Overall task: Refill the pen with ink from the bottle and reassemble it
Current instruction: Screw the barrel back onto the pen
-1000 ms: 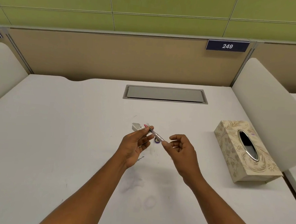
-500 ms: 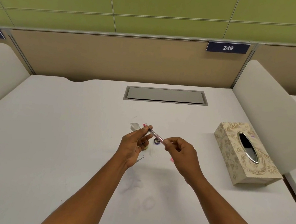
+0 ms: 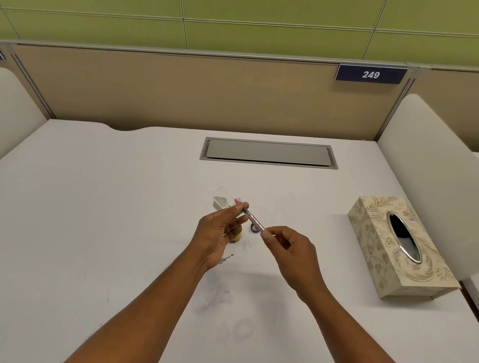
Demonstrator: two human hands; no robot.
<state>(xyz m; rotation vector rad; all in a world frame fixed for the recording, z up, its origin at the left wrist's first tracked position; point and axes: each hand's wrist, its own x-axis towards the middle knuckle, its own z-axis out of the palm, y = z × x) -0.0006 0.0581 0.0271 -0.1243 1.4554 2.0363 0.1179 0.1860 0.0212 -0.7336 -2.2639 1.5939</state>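
A slim pen (image 3: pixel 251 218) with a clear barrel and a pink far tip is held slanted above the white desk (image 3: pixel 98 211). My left hand (image 3: pixel 218 232) pinches its far part between thumb and fingers. My right hand (image 3: pixel 287 246) pinches its near end with thumb and forefinger. A small yellowish bottle (image 3: pixel 235 237) stands on the desk, mostly hidden behind my left hand. A small purple ring-shaped cap (image 3: pixel 255 228) lies just under the pen. A crumpled white tissue (image 3: pixel 220 203) lies beyond my left fingers.
A patterned tissue box (image 3: pixel 398 249) stands at the right. A grey cable hatch (image 3: pixel 269 152) is set into the desk's far middle. White dividers (image 3: pixel 437 182) flank both sides. Faint ink smudges (image 3: pixel 221 296) mark the desk near my forearms.
My right hand has moved up to the pen's near end and closed its thumb and forefinger on it. My left hand keeps the pen in about the same place.
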